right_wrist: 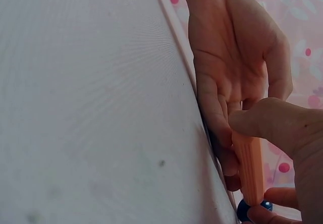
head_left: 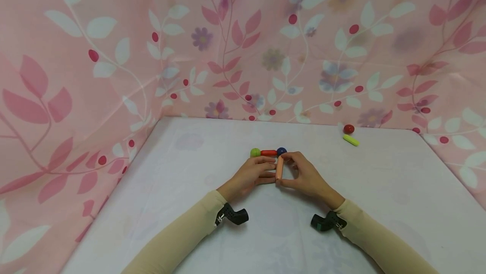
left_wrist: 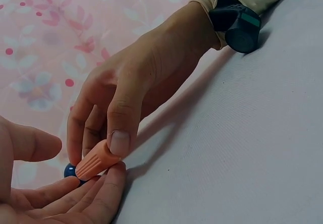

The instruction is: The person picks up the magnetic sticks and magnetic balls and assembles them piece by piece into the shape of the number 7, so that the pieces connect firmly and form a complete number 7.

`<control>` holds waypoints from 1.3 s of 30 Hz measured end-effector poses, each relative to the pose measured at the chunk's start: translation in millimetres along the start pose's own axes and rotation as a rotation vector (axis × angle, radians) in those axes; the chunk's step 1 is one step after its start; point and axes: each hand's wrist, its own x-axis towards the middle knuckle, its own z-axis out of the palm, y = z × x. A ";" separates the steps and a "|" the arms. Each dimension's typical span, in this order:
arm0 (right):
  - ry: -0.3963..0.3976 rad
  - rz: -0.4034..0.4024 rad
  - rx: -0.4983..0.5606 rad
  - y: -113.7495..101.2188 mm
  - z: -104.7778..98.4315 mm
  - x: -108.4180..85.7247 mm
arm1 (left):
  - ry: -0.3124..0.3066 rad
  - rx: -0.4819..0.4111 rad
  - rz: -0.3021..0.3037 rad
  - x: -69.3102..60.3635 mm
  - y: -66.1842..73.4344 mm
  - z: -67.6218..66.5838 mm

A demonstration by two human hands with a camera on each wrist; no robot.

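My right hand [head_left: 309, 177] pinches an orange ridged rod [head_left: 279, 167] lengthwise, thumb at the near end and fingertips at the far end. The far end sits at a dark blue ball [head_left: 281, 151]; whether the two are joined I cannot tell. From the blue ball a red rod [head_left: 268, 153] runs left to a lime green ball [head_left: 255, 152]. My left hand [head_left: 253, 174] lies beside the orange rod. In the left wrist view, its straight fingers [left_wrist: 103, 204] reach under and against the rod, the thumb held apart.
A dark red ball [head_left: 349, 129] and a yellow-green rod [head_left: 351, 140] lie near the back right edge of the white-covered table [head_left: 190, 155]. Pink floral cloth [head_left: 243, 46] hangs behind and on the sides.
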 end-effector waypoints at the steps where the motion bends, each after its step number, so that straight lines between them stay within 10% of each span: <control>1: 0.001 -0.002 -0.002 0.6 0.2 0.1 | 0.004 -0.004 -0.001 -0.1 0.0 0.2; 17: 0.006 -0.010 -0.014 -3.4 -5.3 0.2 | -0.001 -0.016 0.006 -0.2 -2.6 1.4; 39: 0.050 0.201 -0.039 14.9 -74.2 11.4 | 0.009 -0.038 0.021 1.8 -7.6 2.6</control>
